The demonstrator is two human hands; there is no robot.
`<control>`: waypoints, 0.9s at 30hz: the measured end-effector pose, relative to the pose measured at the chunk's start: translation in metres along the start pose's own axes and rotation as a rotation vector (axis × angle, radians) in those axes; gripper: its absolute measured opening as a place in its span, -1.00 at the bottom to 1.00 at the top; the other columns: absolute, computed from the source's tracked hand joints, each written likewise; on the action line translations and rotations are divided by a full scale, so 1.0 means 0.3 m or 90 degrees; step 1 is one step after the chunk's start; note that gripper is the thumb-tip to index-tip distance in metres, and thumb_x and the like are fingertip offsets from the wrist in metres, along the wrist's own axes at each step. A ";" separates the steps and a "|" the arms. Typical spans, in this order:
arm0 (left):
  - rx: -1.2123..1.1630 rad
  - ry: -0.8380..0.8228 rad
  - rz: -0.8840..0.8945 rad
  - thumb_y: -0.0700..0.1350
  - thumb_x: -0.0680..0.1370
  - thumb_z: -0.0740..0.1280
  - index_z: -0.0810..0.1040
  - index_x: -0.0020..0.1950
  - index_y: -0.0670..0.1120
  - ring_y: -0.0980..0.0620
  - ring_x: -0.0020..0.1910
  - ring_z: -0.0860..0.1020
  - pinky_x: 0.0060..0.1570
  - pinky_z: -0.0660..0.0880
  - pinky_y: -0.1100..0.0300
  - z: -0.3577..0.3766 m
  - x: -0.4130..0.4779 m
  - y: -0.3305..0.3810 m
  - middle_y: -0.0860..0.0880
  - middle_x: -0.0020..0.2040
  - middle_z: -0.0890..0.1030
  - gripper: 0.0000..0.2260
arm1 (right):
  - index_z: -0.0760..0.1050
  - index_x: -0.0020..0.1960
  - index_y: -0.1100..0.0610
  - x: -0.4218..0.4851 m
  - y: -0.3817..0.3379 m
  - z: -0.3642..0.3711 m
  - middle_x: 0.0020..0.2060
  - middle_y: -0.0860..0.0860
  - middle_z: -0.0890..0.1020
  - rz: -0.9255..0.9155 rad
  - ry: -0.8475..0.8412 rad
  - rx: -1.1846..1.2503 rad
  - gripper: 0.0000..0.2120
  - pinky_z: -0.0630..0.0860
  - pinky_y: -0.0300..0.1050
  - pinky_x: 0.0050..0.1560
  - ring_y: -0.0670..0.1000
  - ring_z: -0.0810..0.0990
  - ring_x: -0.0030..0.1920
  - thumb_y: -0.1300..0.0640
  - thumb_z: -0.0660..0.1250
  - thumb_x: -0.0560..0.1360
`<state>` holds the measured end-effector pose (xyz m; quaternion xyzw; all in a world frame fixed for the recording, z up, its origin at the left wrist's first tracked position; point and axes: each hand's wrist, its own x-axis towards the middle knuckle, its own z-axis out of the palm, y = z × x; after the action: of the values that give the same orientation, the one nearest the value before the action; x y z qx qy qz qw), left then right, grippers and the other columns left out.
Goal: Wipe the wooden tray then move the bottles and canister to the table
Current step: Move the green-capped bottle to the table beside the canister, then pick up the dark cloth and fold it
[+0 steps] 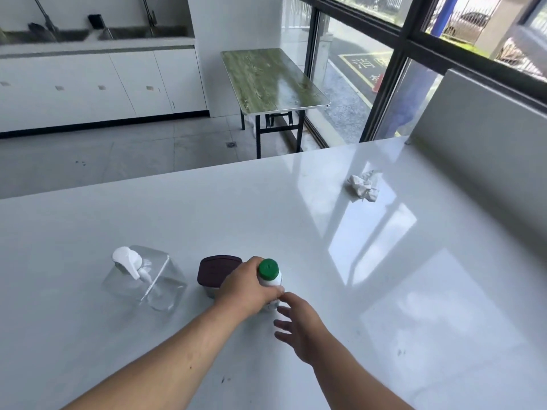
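A small white bottle with a green cap (270,273) stands on the glossy white table (384,261), and my left hand (247,288) is wrapped around its body. My right hand (299,324) hovers just to its right with fingers spread, holding nothing. Behind my left hand sits a canister with a dark maroon lid (216,270). To the left stands a clear square pump bottle with a white dispenser head (142,279). No wooden tray is in view.
A crumpled white cloth or paper (364,184) lies at the far right of the table, near a raised grey ledge (485,137). Beyond the table's far edge stand a green-topped folding table (272,78), white cabinets (88,87) and large windows.
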<state>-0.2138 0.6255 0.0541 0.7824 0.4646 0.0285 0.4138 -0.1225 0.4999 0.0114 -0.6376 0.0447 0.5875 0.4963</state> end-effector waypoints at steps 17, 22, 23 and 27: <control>0.244 -0.119 0.347 0.35 0.41 0.39 0.46 0.40 0.17 0.11 0.44 0.38 0.12 0.46 0.10 0.373 -0.192 0.589 0.19 0.43 0.49 -0.40 | 0.49 0.43 -0.11 -0.511 0.027 -0.818 0.38 -0.15 0.55 -0.312 0.443 -0.489 -0.48 0.43 -0.17 0.11 -0.10 0.51 0.33 -0.18 0.30 0.49; 0.311 -0.271 0.436 0.31 0.45 0.39 0.47 0.41 0.16 0.10 0.38 0.46 0.16 0.51 0.10 0.814 -0.415 0.745 0.17 0.41 0.51 -0.43 | 0.49 0.39 -0.11 -0.743 0.328 -1.219 0.33 -0.13 0.54 -0.218 0.568 -0.470 -0.55 0.50 -0.09 0.15 -0.07 0.44 0.38 -0.15 0.29 0.53; 0.326 -0.308 0.452 0.31 0.45 0.39 0.47 0.41 0.18 0.12 0.35 0.47 0.15 0.51 0.11 0.904 -0.471 0.764 0.19 0.40 0.51 -0.44 | 0.49 0.39 -0.10 -0.790 0.409 -1.288 0.32 -0.12 0.54 -0.194 0.586 -0.458 -0.56 0.51 -0.08 0.14 -0.06 0.44 0.37 -0.14 0.29 0.54; 0.387 -0.453 0.503 0.25 0.46 0.39 0.50 0.38 0.20 0.18 0.33 0.47 0.16 0.50 0.14 1.227 -0.710 0.795 0.24 0.37 0.51 -0.50 | 0.49 0.37 -0.09 -0.959 0.729 -1.490 0.20 -0.10 0.56 -0.104 0.629 -0.430 -0.61 0.54 -0.10 0.06 -0.05 0.47 0.27 -0.12 0.30 0.56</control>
<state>-0.0087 0.1830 0.0459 0.9401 -0.0399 -0.2169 0.2600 -0.0354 -0.0680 0.0309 -0.9587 0.0318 0.1639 0.2301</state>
